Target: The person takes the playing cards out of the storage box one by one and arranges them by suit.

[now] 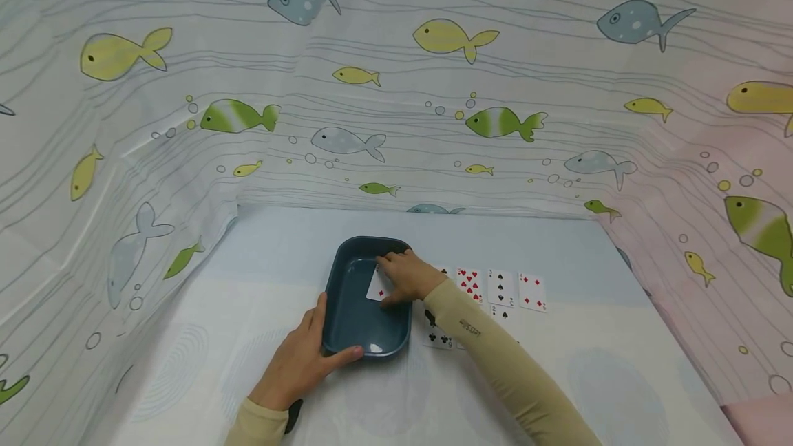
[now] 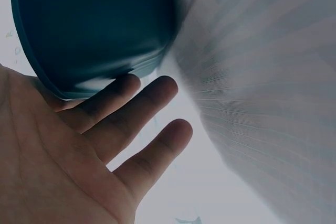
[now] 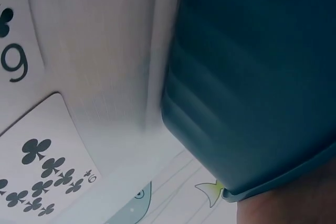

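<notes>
A deep blue rectangular tray (image 1: pixel 356 325) with rounded corners stands on the table. My left hand (image 1: pixel 301 358) holds its near left corner, thumb over the near rim and fingers along the left side. The left wrist view shows several fingers against the outside of the tray (image 2: pixel 94 30). Inside the tray, my right hand (image 1: pixel 405 277) holds a playing card (image 1: pixel 376 285) with a red diamond, fingers at its far end and thumb at its near end. The hand hides part of the card. In the right wrist view the tray's outer wall (image 3: pixel 231 93) hides the fingers.
Right of the tray, playing cards lie face up in rows, among them a hearts card (image 1: pixel 469 283), a spades card (image 1: pixel 500 288) and a diamonds card (image 1: pixel 533 292). The right sleeve (image 1: pixel 495 356) covers some. Fish-patterned sheeting (image 1: pixel 396 102) walls the table's back and sides.
</notes>
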### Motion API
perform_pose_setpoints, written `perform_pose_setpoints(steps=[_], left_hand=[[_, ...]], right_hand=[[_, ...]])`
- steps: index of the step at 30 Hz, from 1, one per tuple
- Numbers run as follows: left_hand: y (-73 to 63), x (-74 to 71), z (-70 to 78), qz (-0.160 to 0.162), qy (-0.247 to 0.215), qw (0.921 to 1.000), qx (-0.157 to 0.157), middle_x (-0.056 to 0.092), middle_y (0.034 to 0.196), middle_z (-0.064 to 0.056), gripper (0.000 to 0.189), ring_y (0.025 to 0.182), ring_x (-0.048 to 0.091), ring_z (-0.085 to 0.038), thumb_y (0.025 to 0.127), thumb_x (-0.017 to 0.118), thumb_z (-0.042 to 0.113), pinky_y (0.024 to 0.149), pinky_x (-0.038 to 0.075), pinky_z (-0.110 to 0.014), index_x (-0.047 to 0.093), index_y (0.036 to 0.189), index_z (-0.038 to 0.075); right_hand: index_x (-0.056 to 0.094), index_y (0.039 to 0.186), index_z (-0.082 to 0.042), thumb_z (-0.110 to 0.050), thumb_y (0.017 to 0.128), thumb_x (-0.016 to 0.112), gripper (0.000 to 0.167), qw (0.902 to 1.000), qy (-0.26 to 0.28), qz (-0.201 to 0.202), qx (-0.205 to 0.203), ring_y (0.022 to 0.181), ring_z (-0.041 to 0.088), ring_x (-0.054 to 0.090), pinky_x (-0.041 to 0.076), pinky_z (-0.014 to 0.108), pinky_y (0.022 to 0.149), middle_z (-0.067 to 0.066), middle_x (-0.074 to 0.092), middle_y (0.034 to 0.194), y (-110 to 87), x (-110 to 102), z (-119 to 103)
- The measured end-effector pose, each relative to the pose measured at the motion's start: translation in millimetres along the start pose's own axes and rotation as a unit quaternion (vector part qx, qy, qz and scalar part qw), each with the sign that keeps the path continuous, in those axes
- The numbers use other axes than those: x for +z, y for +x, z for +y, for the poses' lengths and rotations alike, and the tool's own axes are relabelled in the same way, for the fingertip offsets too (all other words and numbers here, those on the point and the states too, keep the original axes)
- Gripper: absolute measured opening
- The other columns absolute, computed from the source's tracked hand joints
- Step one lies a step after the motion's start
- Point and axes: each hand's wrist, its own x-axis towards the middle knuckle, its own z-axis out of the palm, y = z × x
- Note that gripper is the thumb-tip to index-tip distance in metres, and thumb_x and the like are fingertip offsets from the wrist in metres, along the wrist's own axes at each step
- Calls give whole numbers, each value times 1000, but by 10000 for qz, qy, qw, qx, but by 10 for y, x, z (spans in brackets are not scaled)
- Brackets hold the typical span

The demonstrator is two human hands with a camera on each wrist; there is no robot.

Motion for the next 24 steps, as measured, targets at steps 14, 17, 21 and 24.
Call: perform_pose_setpoints(steps=[14,17,21,24], left_hand=[[-3,8,-15,44,-47,10000,23,39,154,-25,122,127,54,-41,80,68,75,100,47,-55,12,163,4],[-2,10,-16,38,-54,10000,22,39,153,-25,122,127,55,-40,80,68,75,100,47,-55,12,163,4],[2,13,-20,36,-38,10000,19,39,154,-25,122,127,54,-40,80,67,75,100,47,-55,12,163,4],[4,15,-24,52,-13,10000,29,39,153,-25,122,126,55,-40,80,67,76,100,47,-55,12,163,4]], right_hand=[[42,155,-10,-58,79,81,98,9999,-96,-86,32,136,24,48,31,40,116,9,53,148,37,13,-25],[43,154,-11,-58,79,82,97,9999,-104,-52,9,136,24,49,31,40,116,8,53,148,31,11,-29],[43,154,-11,-57,79,82,97,10000,-85,-24,8,135,24,49,32,40,115,8,54,147,24,10,-32],[43,154,-11,-57,79,82,96,10000,-70,-8,-9,135,24,49,32,40,115,8,54,147,19,11,-33]])
